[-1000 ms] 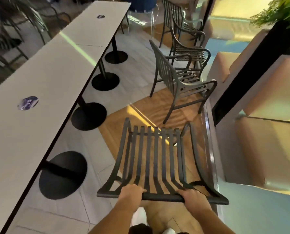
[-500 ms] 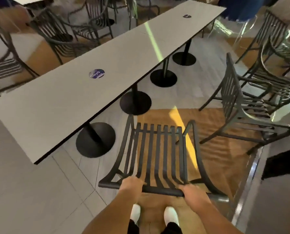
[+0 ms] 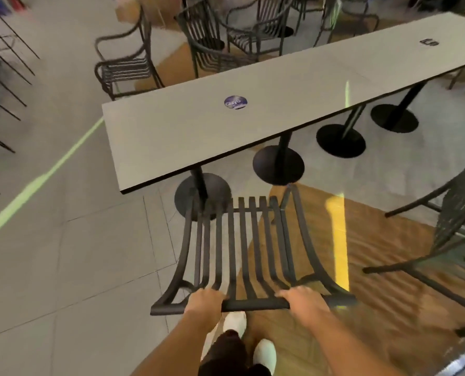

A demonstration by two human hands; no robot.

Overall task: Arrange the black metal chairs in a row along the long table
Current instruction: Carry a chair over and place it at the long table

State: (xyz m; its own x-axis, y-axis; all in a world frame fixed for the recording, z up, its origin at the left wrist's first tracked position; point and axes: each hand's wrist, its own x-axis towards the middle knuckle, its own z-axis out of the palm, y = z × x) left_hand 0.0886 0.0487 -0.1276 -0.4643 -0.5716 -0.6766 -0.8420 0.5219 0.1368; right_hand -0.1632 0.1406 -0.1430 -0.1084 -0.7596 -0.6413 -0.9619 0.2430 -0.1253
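**A:** Where is the black metal chair (image 3: 242, 248) relative to the person?

**B:** Straight ahead and close. The left hand (image 3: 205, 301) and the right hand (image 3: 302, 298) are each curled over the top rail of its slatted back, one toward each end, so neither is nearer than the other.

**A:** And the worktop (image 3: 171, 131)?

**B:** Just beyond the chair. Its near corner and the first round pedestal base (image 3: 188, 191) sit right past the chair's far edge. The worktop's long axis runs away up and to the right, while the chair points roughly straight forward, so the chair meets that long edge at an angle, near the end.

**A:** So the move needs a turn?

**B:** I'd judge so: swing it rightward to square with the edge. Another black chair (image 3: 453, 240) stands near on the right, apart from the held one.
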